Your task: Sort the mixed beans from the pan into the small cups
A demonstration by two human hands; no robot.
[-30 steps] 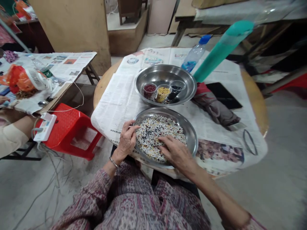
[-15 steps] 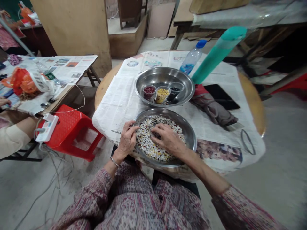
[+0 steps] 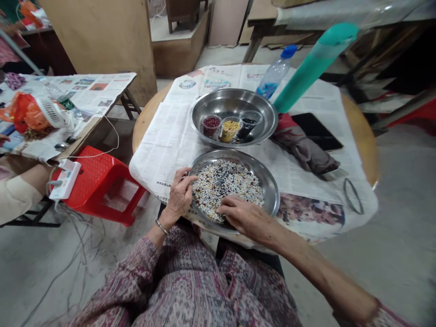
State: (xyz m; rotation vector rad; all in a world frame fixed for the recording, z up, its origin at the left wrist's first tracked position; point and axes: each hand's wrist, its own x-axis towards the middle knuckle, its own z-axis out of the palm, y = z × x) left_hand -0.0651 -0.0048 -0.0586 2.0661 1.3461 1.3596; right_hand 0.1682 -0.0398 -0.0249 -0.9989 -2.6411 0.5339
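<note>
Three filled cups [image 3: 229, 132] sit in one basin [image 3: 235, 101]; left grip [image 3: 178, 195] pinches the mixed-grain dish [image 3: 271, 193], right grip [image 3: 245, 218] unclear.

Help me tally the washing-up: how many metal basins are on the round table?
2: the near basin, holding mixed grains; the far basin, just beyond it, holding three cups. Any nested underneath would be hidden.

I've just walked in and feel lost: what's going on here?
A person has the right hand in the mixed pieces, mostly white with yellow and dark ones, spread in the near steel basin. The left hand is at that basin's rim. Just beyond, a second steel basin holds a cup of red pieces, a cup of yellow pieces and a cup of black pieces.
</note>
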